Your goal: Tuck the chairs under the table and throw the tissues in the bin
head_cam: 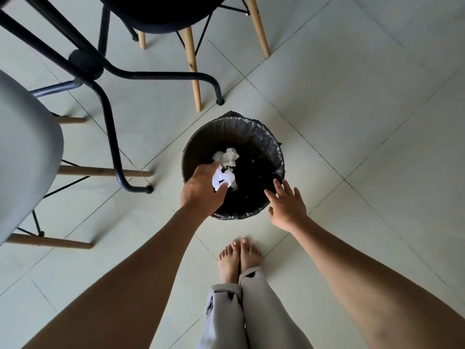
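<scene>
Your left hand (201,190) reaches out over the near-left rim of the bin (266,137), fingers curled loosely around a crumpled white tissue (222,178), the thumb pressing it from below; the wad sits right above the bin's opening. Whether the grip is firm or already slackening cannot be told. A second crumpled tissue (226,157) lies just beyond it, inside the bin against the dark liner. Your right hand (286,205) is spread flat with fingers apart and holds nothing; its fingertips (276,183) hover at the near-right rim, and contact with the liner cannot be judged. Both forearms stretch forward and down from the bottom corners of the view.

The bin is round, lined with a black plastic bag, and stands on pale square floor tiles (364,122). Your bare feet (239,258) stand together just short of it. To the left, black tubular table legs (108,117) curve down to the floor. A grey chair (27,147) with wooden legs sits at the left edge, and a dark chair (161,13), also wooden-legged, sits at the top beyond the bin.
</scene>
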Tool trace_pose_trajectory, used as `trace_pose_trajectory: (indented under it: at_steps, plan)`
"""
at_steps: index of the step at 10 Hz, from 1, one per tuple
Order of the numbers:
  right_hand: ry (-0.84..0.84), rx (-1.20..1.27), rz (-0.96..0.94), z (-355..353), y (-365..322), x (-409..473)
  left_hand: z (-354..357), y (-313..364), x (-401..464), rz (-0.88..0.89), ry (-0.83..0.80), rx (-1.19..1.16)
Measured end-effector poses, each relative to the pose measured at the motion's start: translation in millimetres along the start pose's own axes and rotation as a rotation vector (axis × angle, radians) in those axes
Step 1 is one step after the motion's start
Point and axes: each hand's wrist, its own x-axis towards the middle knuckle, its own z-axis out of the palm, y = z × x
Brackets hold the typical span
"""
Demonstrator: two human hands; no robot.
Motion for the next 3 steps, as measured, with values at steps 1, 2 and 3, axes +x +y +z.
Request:
trace_pose_trajectory:
  at_steps: [1, 2, 3]
  plan:
    - [-0.007, -0.003, 0.003, -4, 0, -2, -2, -1, -1, 0.003, -0.018, 0.004]
    - [0.009, 0.012, 0.019, -16, -4, -11, -13, -3, -12, 0.002, -0.030, 0.061]
    - [0.023, 0.020, -0.003, -29, -7, -25, -24, -4, -26, -0.014, -0.033, 0.064]
